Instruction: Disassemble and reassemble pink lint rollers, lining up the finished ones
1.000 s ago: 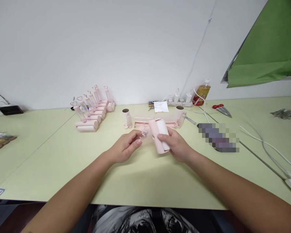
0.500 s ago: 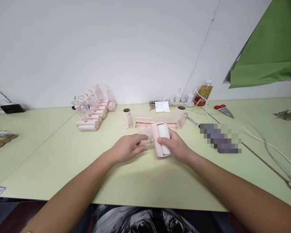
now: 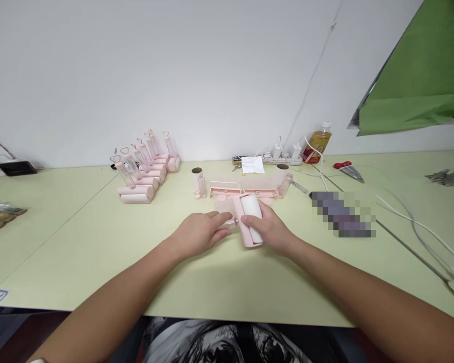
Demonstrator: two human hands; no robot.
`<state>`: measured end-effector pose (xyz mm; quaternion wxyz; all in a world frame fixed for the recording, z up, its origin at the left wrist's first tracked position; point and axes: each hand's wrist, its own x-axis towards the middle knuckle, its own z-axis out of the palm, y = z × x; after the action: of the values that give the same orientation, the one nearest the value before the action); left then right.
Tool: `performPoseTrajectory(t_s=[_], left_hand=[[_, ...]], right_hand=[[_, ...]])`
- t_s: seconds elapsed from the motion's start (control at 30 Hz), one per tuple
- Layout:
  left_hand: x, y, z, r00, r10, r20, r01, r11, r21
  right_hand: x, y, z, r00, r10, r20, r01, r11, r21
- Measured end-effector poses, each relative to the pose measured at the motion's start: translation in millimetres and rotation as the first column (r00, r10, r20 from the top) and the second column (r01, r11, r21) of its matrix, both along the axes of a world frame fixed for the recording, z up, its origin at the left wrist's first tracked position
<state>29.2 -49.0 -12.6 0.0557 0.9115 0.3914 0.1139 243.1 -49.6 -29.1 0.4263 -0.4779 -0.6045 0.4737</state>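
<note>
1. The pink roller case (image 3: 245, 235) is between the two hands, tilted, with a white roll (image 3: 253, 206) showing in its open side; I cannot tell whether it touches the table (image 3: 212, 287).
2. The right hand (image 3: 273, 229) is on the case's right side, gripping it with the thumb across the front, over the roll.
3. The left hand (image 3: 199, 233) is just left of the case, fingers pinched around a clear handle (image 3: 231, 222). The handle's tip points at the case's left side; whether it is seated there I cannot tell.
4. Just beyond the case lie pink shell pieces (image 3: 226, 191). Farther out, a white roll with a brown core stands upright to either side of the case, left (image 3: 195, 185) and right (image 3: 281, 176).
5. Well left of the case and beyond it runs a row of pink rollers (image 3: 135, 196), their clear handles pointing up, ending in loops.
6. Beyond the case, near the wall, are a sheet of white paper (image 3: 252, 165) and, farther right, a bottle (image 3: 318, 145).
</note>
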Motion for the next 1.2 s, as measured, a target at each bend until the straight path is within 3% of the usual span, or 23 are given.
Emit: performPoseTrajectory(t_s=[0.23, 0.37, 0.47, 0.53, 0.6, 0.7, 0.9, 1.03, 1.2], left_hand=[[-1, 1, 1.0, 0.999, 0.002, 0.043, -0.002, 1.000, 0.008], [-6, 9, 3.3, 0.941, 0.033, 0.337, -0.020, 0.999, -0.042], [-12, 15, 1.9, 0.772, 0.113, 0.626, -0.083, 0.994, -0.077], [-14, 18, -0.1, 0.676, 0.144, 0.723, -0.091, 0.990, -0.111], [-15, 19, -2.2, 0.647, 0.149, 0.748, -0.078, 0.989, -0.129], [-14, 20, -5.1, 0.673, 0.127, 0.729, -0.068, 0.992, -0.110], [-15, 23, -11.4, 0.703, 0.023, 0.711, -0.015, 1.000, -0.018], [-17, 24, -14.9, 0.721, -0.065, 0.690, 0.072, 0.997, 0.018], [-18, 25, -16.1, 0.752, -0.086, 0.654, 0.056, 0.996, 0.067]], right_hand=[[-3, 0, -1.3, 0.999, 0.004, -0.039, -0.005, 1.000, -0.011], [11, 11, 3.5, 0.994, 0.033, -0.108, -0.021, 0.994, 0.105], [22, 23, 1.9, 0.986, -0.045, 0.163, -0.018, 0.932, 0.362], [25, 29, -2.1, 0.923, -0.087, 0.374, -0.116, 0.867, 0.485], [23, 33, -5.8, 0.843, -0.077, 0.532, -0.247, 0.824, 0.510], [15, 32, -6.8, 0.740, -0.068, 0.670, -0.358, 0.803, 0.476], [4, 18, -3.1, 0.623, -0.158, 0.766, -0.361, 0.811, 0.461], [2, 15, -8.2, 0.672, -0.109, 0.733, -0.333, 0.839, 0.430], [9, 17, -3.6, 0.775, -0.045, 0.631, -0.282, 0.868, 0.408]])
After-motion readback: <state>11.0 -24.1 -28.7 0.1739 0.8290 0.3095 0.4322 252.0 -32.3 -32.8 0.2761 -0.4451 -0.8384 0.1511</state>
